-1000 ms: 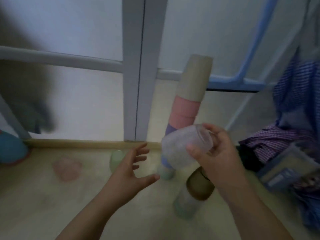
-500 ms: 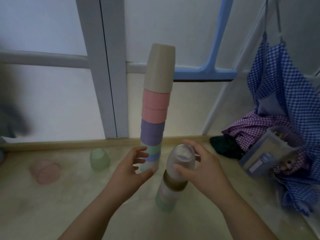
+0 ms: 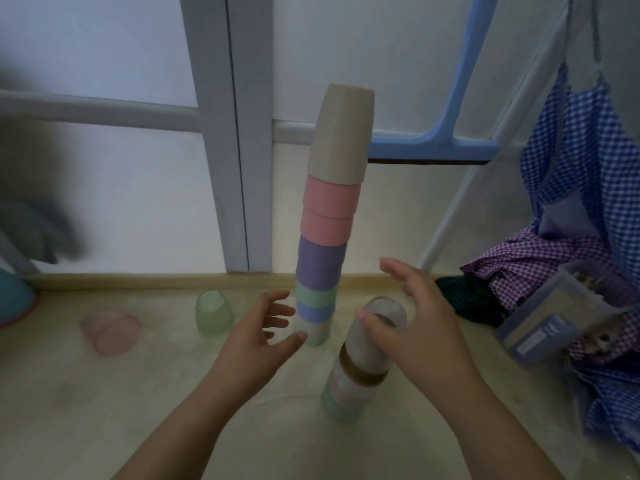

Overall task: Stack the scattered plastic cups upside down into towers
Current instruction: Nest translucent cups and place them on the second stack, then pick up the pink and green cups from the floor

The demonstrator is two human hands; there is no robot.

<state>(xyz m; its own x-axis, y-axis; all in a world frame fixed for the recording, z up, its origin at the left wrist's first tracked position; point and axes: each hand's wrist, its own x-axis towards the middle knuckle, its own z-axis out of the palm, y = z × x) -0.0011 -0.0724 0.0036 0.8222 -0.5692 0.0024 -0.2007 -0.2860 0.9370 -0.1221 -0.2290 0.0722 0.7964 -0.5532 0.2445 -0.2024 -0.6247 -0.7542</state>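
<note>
A tall tower of upside-down cups (image 3: 325,237) stands on the floor by the door frame, with a beige cup (image 3: 341,133) on top and pink, purple, green and blue ones below. In front of it stands a shorter tower (image 3: 353,382) topped by a clear cup (image 3: 377,337) over a brown one. My right hand (image 3: 415,327) is beside the clear cup, thumb touching it, fingers spread and lifted off. My left hand (image 3: 258,336) hovers open near the tall tower's base. A green cup (image 3: 213,311) stands upside down at the left; a pink cup (image 3: 110,329) lies on its side.
A clear plastic box (image 3: 554,317) and checked purple and blue cloths (image 3: 540,265) lie at the right. A teal object (image 3: 14,299) sits at the left edge. The door frame (image 3: 239,168) and a wooden sill are just behind the towers.
My right hand set the clear cup upside down onto the short tower, then opened its fingers. The view swung so that the tall tower now shows in full.
</note>
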